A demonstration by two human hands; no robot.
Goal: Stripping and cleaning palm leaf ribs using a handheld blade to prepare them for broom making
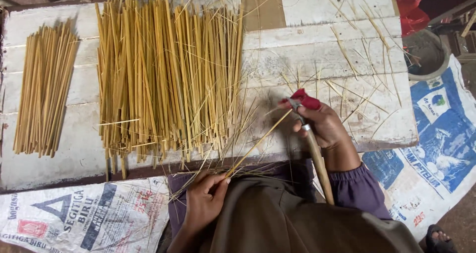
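My right hand (325, 126) grips a knife with a long wooden handle (320, 166) and a short metal blade (295, 106); a red cloth (306, 99) wraps a finger by the blade. The blade rests against a thin bamboo strip (260, 141) that slants down to my left hand (203, 201), which pinches its lower end over my lap. A large pile of split bamboo strips (168, 74) lies on the white wooden board (307, 49) to the left of my hands. A smaller, tidier bundle of strips (44, 92) lies at the far left.
Thin bamboo slivers (362, 49) litter the board's right part. Printed woven sacks (436, 149) cover the ground at right and lower left. A grey round bowl (426, 54) and a red plastic bag (411, 7) sit at upper right. A sandalled foot (439, 238) shows at bottom right.
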